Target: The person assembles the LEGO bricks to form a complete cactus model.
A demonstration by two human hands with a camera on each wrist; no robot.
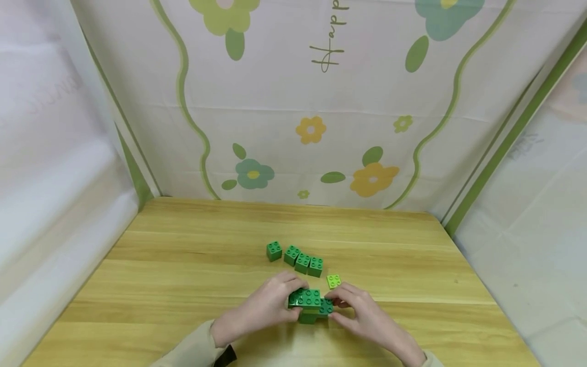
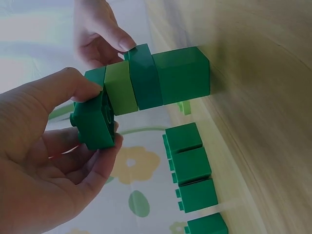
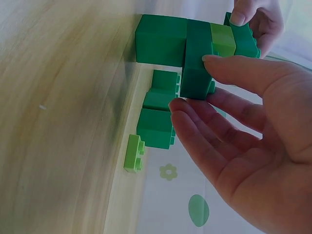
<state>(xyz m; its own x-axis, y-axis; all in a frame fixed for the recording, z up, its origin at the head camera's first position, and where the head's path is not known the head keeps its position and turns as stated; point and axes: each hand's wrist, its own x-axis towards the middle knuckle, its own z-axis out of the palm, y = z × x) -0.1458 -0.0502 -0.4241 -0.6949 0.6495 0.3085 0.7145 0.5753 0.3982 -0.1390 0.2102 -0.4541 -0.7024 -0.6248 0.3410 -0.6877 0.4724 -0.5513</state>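
Note:
A stack of toy building bricks stands upright on the table in front of me. Its bottom green block [image 2: 183,75] carries a darker green brick [image 3: 196,63] that juts out to the right. A thin lime layer [image 2: 121,87] lies above that, topped by a green brick [image 1: 309,299] overhanging to the left. My left hand [image 1: 270,303] pinches this top brick's overhanging end between thumb and fingers. On the other side, my right hand [image 1: 364,311] holds the jutting end of the darker brick, thumb on one side and fingertips on the other.
Beyond the stack, several green bricks [image 1: 302,262] sit in a loose row, one green brick [image 1: 274,251] slightly apart at the left. A flat lime brick [image 1: 334,281] lies near my right fingertips. Printed cloth [image 1: 284,86] walls the wooden table [image 1: 183,255] at back and sides.

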